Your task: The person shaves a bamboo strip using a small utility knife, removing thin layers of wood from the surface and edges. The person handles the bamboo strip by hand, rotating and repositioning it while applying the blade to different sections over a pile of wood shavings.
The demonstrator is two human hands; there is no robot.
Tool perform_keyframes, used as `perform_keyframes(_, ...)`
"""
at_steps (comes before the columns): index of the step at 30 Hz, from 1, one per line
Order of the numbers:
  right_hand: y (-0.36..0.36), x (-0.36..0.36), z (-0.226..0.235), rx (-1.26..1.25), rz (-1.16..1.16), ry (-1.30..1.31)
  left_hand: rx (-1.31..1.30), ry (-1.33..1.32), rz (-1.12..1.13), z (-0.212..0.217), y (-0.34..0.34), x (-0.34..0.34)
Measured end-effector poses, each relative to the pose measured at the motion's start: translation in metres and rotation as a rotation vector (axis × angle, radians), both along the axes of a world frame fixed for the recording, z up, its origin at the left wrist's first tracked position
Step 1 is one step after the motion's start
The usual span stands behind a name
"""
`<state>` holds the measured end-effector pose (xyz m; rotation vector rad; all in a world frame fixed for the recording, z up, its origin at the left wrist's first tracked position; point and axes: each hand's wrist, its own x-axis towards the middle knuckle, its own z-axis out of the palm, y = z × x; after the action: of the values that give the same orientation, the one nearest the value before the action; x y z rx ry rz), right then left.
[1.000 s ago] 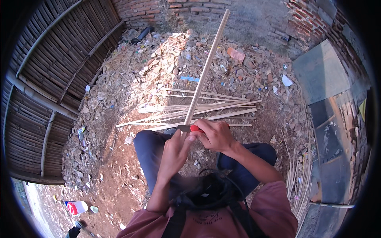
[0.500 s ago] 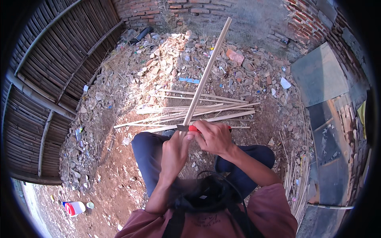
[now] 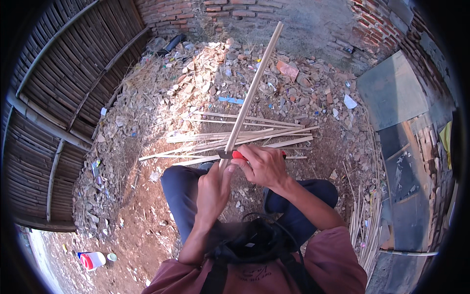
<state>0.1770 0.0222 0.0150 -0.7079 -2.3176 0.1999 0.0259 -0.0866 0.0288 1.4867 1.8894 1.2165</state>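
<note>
My left hand (image 3: 211,192) is closed around the lower end of a long pale wooden strip (image 3: 254,87), which slants up and away to the right. In my right hand (image 3: 263,166) is a knife with a red handle (image 3: 239,155). Its short dark blade (image 3: 225,154) lies across the strip just above my left fingers. The right thumb reaches close to the left fingertips. Beyond both hands, several loose strips (image 3: 196,138) lie crosswise on the ground in front of my folded legs.
Rubble (image 3: 200,88) covers the ground up to the brick wall (image 3: 240,12). A bamboo wall (image 3: 58,93) stands at left; boards (image 3: 396,93) lean at right. Thin strips (image 3: 360,225) lie beside my right knee. A red-and-white container (image 3: 93,260) lies at lower left.
The view has shifted slightly. Both hands keep their grip, and the knife blade stays across the strip, with its angle a little changed.
</note>
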Motion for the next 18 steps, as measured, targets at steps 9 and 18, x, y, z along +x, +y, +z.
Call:
perform_keyframes(9, 0.047, 0.02, 0.009, -0.083, -0.179, -0.002, -0.128, -0.002, -0.009, -0.014, -0.019, -0.001)
perform_keyframes(18, 0.097, 0.042, 0.008, -0.215, -0.431, 0.003, -0.25, -0.055, -0.048, -0.027, -0.049, -0.002)
